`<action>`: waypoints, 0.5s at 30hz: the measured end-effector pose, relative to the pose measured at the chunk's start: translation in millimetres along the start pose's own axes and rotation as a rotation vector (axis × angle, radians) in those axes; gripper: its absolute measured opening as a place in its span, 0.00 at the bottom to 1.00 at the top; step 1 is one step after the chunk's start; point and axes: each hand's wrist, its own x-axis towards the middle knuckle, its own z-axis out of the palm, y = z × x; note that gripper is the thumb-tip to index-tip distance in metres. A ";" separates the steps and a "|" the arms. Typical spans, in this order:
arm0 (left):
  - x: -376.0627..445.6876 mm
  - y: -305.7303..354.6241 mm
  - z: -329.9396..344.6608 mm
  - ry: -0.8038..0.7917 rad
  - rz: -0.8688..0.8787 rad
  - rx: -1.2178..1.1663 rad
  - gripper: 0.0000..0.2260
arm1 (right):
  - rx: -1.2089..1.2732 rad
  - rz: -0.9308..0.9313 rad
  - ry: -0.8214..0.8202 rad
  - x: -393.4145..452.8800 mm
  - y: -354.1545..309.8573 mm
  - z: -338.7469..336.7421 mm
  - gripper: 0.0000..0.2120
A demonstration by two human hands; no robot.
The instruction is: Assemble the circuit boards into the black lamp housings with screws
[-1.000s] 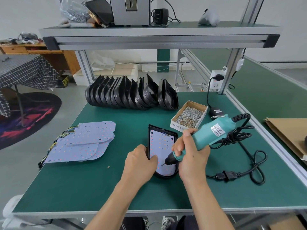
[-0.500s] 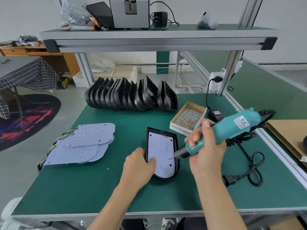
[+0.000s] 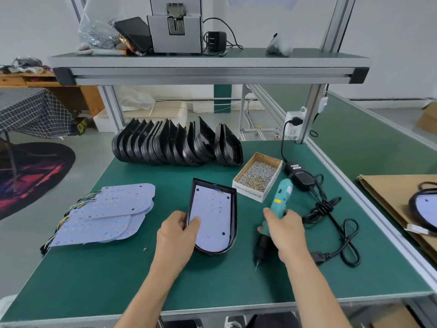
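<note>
left hand (image 3: 176, 235) grips the near-left edge of the black lamp housing (image 3: 234, 209), thumb lying flat on the circuit board (image 3: 211, 217) seated inside it, remaining fingers curled around the housing's outer wall. right hand (image 3: 285, 229) is wrapped around the teal electric screwdriver (image 3: 275, 211), fingers closed on the barrel, bit pointing down toward the green mat (image 3: 142, 280) just right of the housing and clear of it. housing lies flat at bench centre, long axis running away from the person, rounded end nearest. key relation: screwdriver tip sits to the right of the housing's rounded end, so the board lies leftward from the bit; right hand is the nearer to the box of screws (image 3: 259, 176), which sits beyond it and just right of the housing's far corner. judgement: whether a screw rides on the bit cannot be told. spare circuit boards (image 3: 104, 214) are stacked to the left, empty housings (image 3: 175, 145) stand in a row at the back, the power cord (image 3: 335, 223) coils to the right.
</note>
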 end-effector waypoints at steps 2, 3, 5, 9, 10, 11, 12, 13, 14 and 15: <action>0.3 0.4 -2.5 0.013 0.006 -0.031 0.14 | -0.252 -0.049 0.053 1.4 -2.6 -0.4 0.13; 0.5 1.0 -3.7 0.016 0.003 -0.054 0.15 | -0.397 -0.064 0.084 2.7 -5.3 -0.4 0.15; 0.6 2.2 -5.7 0.021 0.005 -0.099 0.17 | -0.662 -0.081 0.144 4.3 -10.7 0.6 0.19; -3.1 6.5 -8.9 0.017 0.071 -0.205 0.19 | -0.788 -0.085 0.128 7.7 -16.6 5.4 0.17; -4.1 8.7 -9.9 0.020 0.095 -0.219 0.19 | -0.790 -0.082 0.112 9.7 -17.5 5.7 0.17; -4.7 11.5 -10.7 0.031 0.116 -0.209 0.19 | -0.801 -0.083 0.096 11.3 -18.4 5.6 0.17; -5.0 14.5 -11.4 0.049 0.135 -0.181 0.18 | -0.822 -0.086 0.081 11.8 -18.8 4.9 0.18; -4.8 17.2 -11.2 0.065 0.152 -0.156 0.17 | -0.839 -0.090 0.071 12.2 -18.7 4.2 0.18; -4.3 19.0 -10.3 0.068 0.162 -0.148 0.17 | -0.849 -0.098 0.065 12.1 -17.9 3.6 0.18; -3.8 20.6 -8.8 0.058 0.153 -0.160 0.17 | -0.859 -0.109 0.066 11.3 -17.4 3.5 0.19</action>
